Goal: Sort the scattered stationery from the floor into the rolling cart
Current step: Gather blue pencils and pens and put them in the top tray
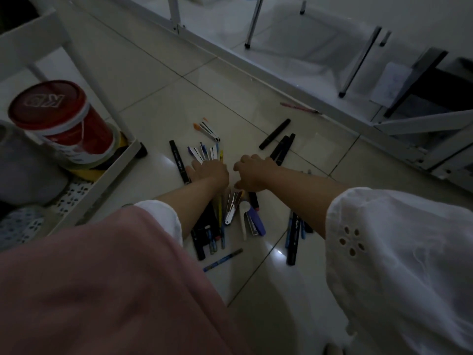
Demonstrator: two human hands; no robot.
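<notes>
Both hands reach down to the floor (179, 103). My guess is they are gathering things up.

The left hand (211, 171) lies flat on some pens (204, 152), with its fingers stretched out. The right hand (252, 174) is just beside it, at 3 o'clock. Its fingers bend down, but I cannot tell if it has hold of anything.

More pens lie under the arms, at 6 o'clock from the hands. A purple stapler (257, 222) sits there too. Black markers (275, 134) lie at 1 o'clock, and a pink pen (299, 107) lies farther off the same way.

The cart (102, 180) stands at 9 o'clock, near the left arm. A tub (61, 119) with a red lid sits in it.

I think the pens are light, hard and smooth. On the shiny tiles they may roll or slide away. It looks best to push them together first, then wrap the fingers round the middle of the bunch. The stapler looks heavier and should be held round its body. None of the things look easy to break.
</notes>
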